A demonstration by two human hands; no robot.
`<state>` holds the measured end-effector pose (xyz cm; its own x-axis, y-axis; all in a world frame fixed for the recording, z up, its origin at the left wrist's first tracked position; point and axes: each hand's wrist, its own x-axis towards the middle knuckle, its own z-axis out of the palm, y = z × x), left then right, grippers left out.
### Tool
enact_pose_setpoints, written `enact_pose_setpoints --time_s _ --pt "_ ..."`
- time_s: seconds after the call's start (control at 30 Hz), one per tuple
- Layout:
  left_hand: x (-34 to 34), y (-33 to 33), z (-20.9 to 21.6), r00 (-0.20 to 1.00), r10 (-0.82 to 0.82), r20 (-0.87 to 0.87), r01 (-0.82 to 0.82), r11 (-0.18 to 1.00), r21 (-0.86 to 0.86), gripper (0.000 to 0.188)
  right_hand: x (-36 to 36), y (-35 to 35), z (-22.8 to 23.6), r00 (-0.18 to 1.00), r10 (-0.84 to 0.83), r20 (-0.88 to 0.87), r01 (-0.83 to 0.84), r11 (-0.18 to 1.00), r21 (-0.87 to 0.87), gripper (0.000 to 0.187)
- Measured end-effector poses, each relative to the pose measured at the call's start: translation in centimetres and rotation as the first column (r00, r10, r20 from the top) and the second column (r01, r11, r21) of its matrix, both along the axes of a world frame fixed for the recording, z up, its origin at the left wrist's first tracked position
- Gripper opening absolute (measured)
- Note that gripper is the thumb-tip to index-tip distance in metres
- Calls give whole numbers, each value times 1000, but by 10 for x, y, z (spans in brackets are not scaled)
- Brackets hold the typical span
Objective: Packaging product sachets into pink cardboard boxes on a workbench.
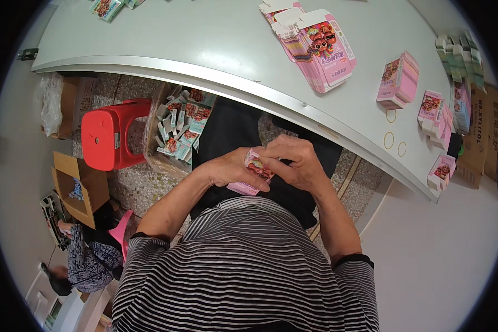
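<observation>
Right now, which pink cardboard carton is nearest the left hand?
The pink carton held in the left hand, with the right hand at its upper end; other pink cartons sit apart on the pale tabletop.

Soft, fairly even light gives the tabletop a pale sheen, and fisheye distortion bows edges near black corners.

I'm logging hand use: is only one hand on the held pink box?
No, the left hand and right hand both touch the pink box.
</observation>
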<state>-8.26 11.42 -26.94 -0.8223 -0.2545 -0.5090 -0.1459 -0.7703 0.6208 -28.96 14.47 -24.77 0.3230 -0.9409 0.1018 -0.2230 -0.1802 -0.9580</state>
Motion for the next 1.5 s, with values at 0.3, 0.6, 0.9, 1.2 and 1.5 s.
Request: enact_pose_setpoints --time_s 0.3,0.6,0.9,1.2,1.5 --pt "-1 0 -4 998 55 -16 -55 998 -6 63 15 28 -22 932 -170 320 75 954 290 25" --pt "0 -8 17 959 282 10 -282 959 30 86 6 18 -7 951 -250 181 220 961 168 23" --pt "-10 -21 38 948 315 -48 -317 948 -38 76 -9 -12 22 967 -218 131 202 972 124 16" --pt "-25 -68 63 746 666 29 -587 677 -445 49 -78 -114 80 580 -793 187 798 599 61 50" --pt "-83 -110 34 760 648 -54 -569 623 -537 40 -57 -141 58 551 -625 -553 520 775 -359 101"
